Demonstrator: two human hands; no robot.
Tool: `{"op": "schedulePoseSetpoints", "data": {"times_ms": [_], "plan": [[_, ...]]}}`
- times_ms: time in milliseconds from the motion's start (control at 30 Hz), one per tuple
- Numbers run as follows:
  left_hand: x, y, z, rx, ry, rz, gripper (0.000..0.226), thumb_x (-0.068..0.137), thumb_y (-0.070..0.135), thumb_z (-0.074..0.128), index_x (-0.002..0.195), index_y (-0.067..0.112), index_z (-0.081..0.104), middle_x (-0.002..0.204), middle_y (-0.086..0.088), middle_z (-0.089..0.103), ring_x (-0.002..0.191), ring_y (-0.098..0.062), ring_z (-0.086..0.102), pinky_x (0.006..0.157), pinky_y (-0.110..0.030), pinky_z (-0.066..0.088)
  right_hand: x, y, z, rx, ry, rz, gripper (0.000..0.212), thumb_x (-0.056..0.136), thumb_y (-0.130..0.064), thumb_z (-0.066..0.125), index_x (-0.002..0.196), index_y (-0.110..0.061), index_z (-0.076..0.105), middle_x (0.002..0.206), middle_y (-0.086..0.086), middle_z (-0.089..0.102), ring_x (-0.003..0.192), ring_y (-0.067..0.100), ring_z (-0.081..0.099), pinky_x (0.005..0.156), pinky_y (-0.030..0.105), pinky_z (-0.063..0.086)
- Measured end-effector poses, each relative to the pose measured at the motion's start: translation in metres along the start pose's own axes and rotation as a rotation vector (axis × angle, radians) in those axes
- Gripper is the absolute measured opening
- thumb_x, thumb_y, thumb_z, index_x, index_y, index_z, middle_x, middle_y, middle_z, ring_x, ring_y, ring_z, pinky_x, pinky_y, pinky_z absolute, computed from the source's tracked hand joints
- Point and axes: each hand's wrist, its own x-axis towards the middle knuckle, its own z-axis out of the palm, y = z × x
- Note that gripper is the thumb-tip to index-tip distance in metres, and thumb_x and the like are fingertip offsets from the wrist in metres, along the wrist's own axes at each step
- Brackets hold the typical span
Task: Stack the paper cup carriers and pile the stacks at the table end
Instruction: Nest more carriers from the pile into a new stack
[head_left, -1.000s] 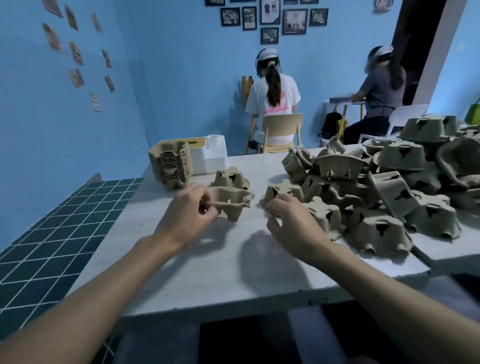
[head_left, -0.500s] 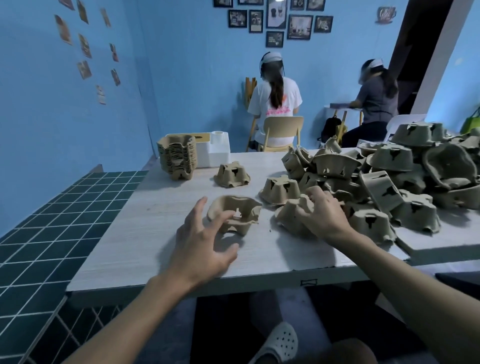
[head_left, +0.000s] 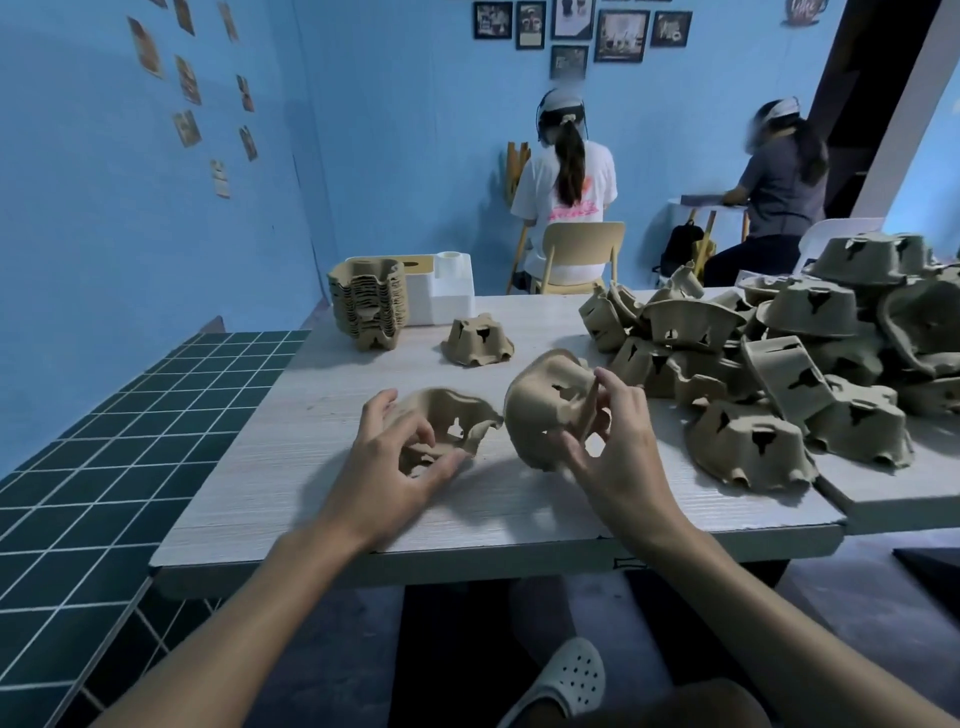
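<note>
Centrally, both hands work over the table (head_left: 311, 499), on the person's side of the tall stack (head_left: 369, 304), which stands at the far left corner. The left hand (head_left: 400, 457) curls fingers and thumb round the near rim of the resting carrier (head_left: 452, 421), which lies hollow side up on the tabletop, almost straight toward the person from the tall stack. The right hand (head_left: 618, 452) pinches the lifted carrier (head_left: 545, 410) by one wall. This carrier is clear of the tabletop and tilted, its rounded underside turned toward the left hand. The two carriers sit side by side with edges nearly touching, the lifted one farther to the right of the tall stack.

By this layout, the step in hand appears to be nesting. The resting carrier's long axis runs roughly left to right. That of the lifted carrier is hard to read through blur. The lifted carrier would need a roll to bring its hollows upward and its axis into line before it can drop into the other.

The left hand is nearer the tall stack, so carrying the nested pair there would probably fall to it. A lone inverted carrier (head_left: 478, 343) rests just right of the tall stack, and the loose heap (head_left: 779, 353) lies well to its right.
</note>
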Motion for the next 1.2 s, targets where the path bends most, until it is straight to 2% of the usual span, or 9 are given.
{"op": "schedulePoseSetpoints", "data": {"times_ms": [100,267,400,467,567,700,833,1033,1200], "plan": [[0.002,-0.007,-0.002,-0.04,-0.008,0.067,0.008,0.094,0.029,0.066,0.087,0.033,0.066,0.16,-0.006,0.028,0.142,-0.002,0.025,0.107,-0.016,0.022,0.0,0.001,0.014,-0.005,0.035,-0.085,0.079,0.076,0.001,0.077,0.144,-0.006,0.038,0.116,0.001,0.039,0.102,0.016,0.05,0.094,0.018,0.038],[0.004,-0.012,-0.001,-0.086,0.009,0.069,0.035,0.1,0.008,0.055,0.088,0.04,0.064,0.165,-0.008,0.018,0.151,-0.01,0.014,0.114,-0.024,0.023,0.0,0.007,0.026,-0.075,0.07,-0.33,0.077,0.066,0.011,0.074,0.132,-0.015,0.044,0.118,-0.002,0.036,0.107,0.015,0.043,0.099,0.009,0.031],[0.005,-0.012,0.001,-0.067,-0.044,0.039,0.023,0.098,0.008,0.055,0.09,0.028,0.062,0.166,-0.007,0.017,0.147,0.003,0.008,0.101,-0.005,0.023,-0.002,0.007,0.025,-0.052,-0.014,-0.349,0.064,0.065,-0.023,0.078,0.121,-0.031,0.049,0.128,0.001,0.029,0.119,0.025,0.046,0.103,0.028,0.043],[0.005,-0.011,0.001,-0.065,-0.077,0.042,0.023,0.093,0.008,0.06,0.088,0.03,0.059,0.166,-0.008,0.019,0.139,0.01,0.011,0.09,0.008,0.019,0.0,0.007,0.023,0.029,-0.053,-0.298,0.06,0.063,-0.042,0.08,0.116,-0.03,0.054,0.132,-0.001,0.026,0.129,0.007,0.036,0.106,0.019,0.037],[0.002,-0.006,-0.001,-0.09,-0.098,0.052,0.013,0.083,0.028,0.068,0.085,0.037,0.058,0.166,-0.007,0.018,0.132,0.029,0.007,0.091,0.009,0.018,0.002,-0.001,0.017,0.285,-0.18,-0.123,0.047,0.076,-0.052,0.075,0.111,-0.034,0.051,0.13,-0.002,0.044,0.121,-0.003,0.049,0.095,0.017,0.047],[0.001,-0.003,-0.002,-0.076,-0.128,0.037,0.031,0.065,0.066,0.055,0.082,0.04,0.057,0.167,-0.001,0.016,0.14,0.013,0.011,0.106,-0.015,0.02,0.005,0.0,0.019,0.478,-0.333,0.095,0.05,0.082,-0.049,0.07,0.121,-0.036,0.041,0.12,-0.003,0.061,0.105,0.011,0.065,0.085,0.022,0.052],[0.001,-0.003,-0.003,-0.084,-0.123,0.032,0.042,0.067,0.071,0.052,0.083,0.034,0.062,0.167,0.0,0.016,0.14,0.015,0.011,0.101,-0.008,0.02,0.004,0.001,0.023,0.381,-0.41,0.088,0.056,0.079,-0.048,0.071,0.126,-0.045,0.04,0.109,-0.005,0.066,0.088,0.003,0.062,0.083,0.026,0.05],[0.0,-0.002,-0.005,-0.127,-0.13,0.007,0.045,0.069,0.077,0.052,0.079,0.036,0.066,0.167,0.001,0.014,0.146,0.009,0.011,0.11,-0.023,0.022,0.004,0.0,0.019,0.307,-0.331,0.023,0.062,0.077,-0.035,0.071,0.133,-0.031,0.045,0.126,-0.016,0.054,0.114,-0.006,0.051,0.089,0.017,0.045],[0.003,-0.005,0.0,-0.081,-0.017,-0.03,0.051,0.075,0.066,0.065,0.078,0.015,0.065,0.165,-0.004,0.021,0.138,0.013,0.015,0.1,-0.007,0.026,0.002,0.0,0.019,0.201,-0.172,-0.129,0.068,0.073,-0.027,0.075,0.134,-0.023,0.044,0.125,-0.008,0.053,0.116,0.004,0.052,0.095,0.026,0.048]]}}
